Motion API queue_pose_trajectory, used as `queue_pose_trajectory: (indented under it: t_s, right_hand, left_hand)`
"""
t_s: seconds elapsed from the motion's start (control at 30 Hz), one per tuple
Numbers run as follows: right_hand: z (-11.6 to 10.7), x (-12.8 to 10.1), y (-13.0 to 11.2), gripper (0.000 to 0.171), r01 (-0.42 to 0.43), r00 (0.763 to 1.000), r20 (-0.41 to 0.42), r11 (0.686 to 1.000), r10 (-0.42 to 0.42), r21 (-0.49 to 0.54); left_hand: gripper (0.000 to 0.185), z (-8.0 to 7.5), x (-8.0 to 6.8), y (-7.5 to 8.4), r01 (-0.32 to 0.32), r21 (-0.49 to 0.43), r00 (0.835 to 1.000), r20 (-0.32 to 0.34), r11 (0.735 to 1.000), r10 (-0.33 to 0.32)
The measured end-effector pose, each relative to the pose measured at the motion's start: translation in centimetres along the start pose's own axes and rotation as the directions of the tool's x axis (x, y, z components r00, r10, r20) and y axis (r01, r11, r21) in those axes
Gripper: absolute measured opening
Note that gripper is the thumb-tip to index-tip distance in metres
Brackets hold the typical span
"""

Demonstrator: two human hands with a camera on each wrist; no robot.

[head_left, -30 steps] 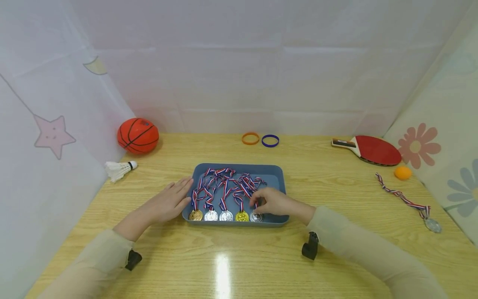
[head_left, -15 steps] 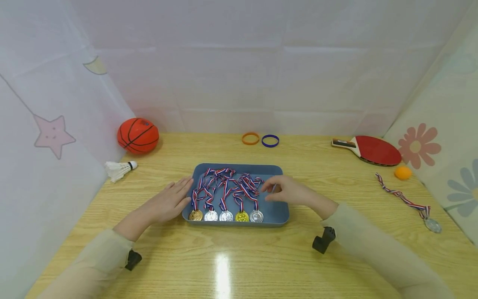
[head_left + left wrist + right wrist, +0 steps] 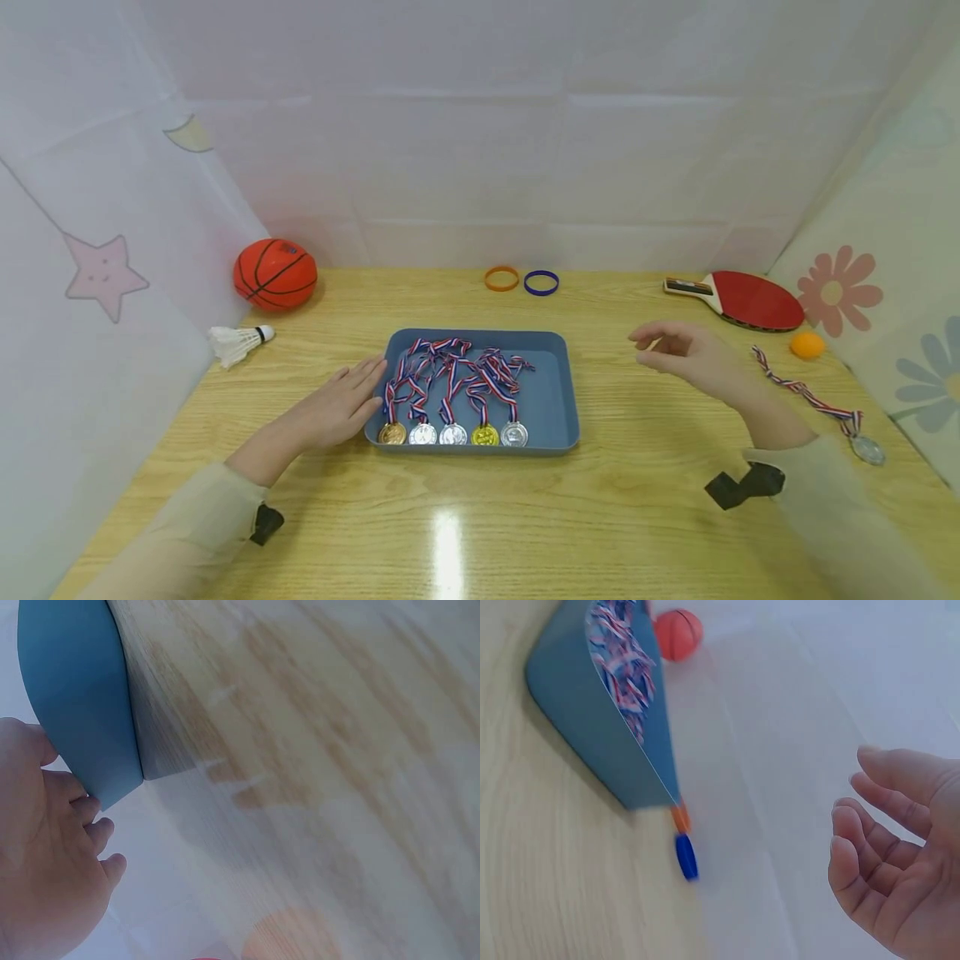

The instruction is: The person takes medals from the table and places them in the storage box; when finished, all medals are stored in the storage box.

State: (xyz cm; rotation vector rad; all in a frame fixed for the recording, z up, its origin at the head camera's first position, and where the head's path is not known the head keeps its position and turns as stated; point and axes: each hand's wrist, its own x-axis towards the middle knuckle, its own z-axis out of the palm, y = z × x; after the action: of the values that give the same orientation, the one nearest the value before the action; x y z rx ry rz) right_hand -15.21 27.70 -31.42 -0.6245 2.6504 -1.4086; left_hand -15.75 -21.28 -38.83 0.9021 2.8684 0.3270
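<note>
A blue-grey tray point(image 3: 553, 400) stands mid-table, holding several medals in a row along its near side, their striped ribbons point(image 3: 453, 375) bunched behind them. Gold-toned medals point(image 3: 485, 435) and silver ones point(image 3: 514, 434) lie among them. My left hand point(image 3: 337, 408) rests with straight fingers on the tray's left rim; the left wrist view shows its fingers point(image 3: 97, 832) against the blue wall. Off to the right of the tray, my right hand point(image 3: 693, 358) is above the table, fingers loosely bent and holding nothing. Another silver medal point(image 3: 868, 451) with its ribbon point(image 3: 813, 400) lies at the far right.
At the back left sit a small basketball point(image 3: 275, 275) and a shuttlecock point(image 3: 240, 343). Orange point(image 3: 502, 279) and blue wristbands point(image 3: 541, 283) lie behind the tray. A red table tennis paddle point(image 3: 753, 300) and an orange ball point(image 3: 807, 345) are at the back right.
My right hand has left the rightmost silver medal in the tray and moved right, out over the table. The left hand stays at the tray's left rim.
</note>
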Motion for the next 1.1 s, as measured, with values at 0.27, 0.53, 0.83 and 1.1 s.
queue_pose_trajectory:
  t_s: [0.27, 0.53, 0.83, 1.1]
  right_hand:
    - [-6.0, -5.0, 4.0, 0.026, -0.105, 0.967, -0.234, 0.994, 0.101, -0.005]
    - [-9.9, -10.2, 9.4, 0.032, -0.182, 0.919, -0.367, 0.981, 0.143, -0.073]
    - [-13.8, -15.5, 22.1, 0.045, -0.404, 0.871, -0.41, 0.871, 0.272, -0.28]
    - [-13.5, -17.2, 22.3, 0.063, -0.499, 0.856, -0.337, 0.796, 0.392, -0.342]
  left_hand:
    - [0.056, 0.0, -0.1, -0.1, 0.0, -0.002, 1.0, -0.001, 1.0, 0.0]
    - [0.057, 0.1, 0.0, -0.2, -0.004, -0.001, 1.0, -0.003, 1.0, 0.004]
    - [0.056, -0.1, -0.1, 0.0, 0.001, -0.005, 1.0, -0.007, 1.0, -0.001]
    - [0.056, -0.3, 0.1, 0.1, -0.002, -0.012, 1.0, -0.003, 1.0, 0.002]
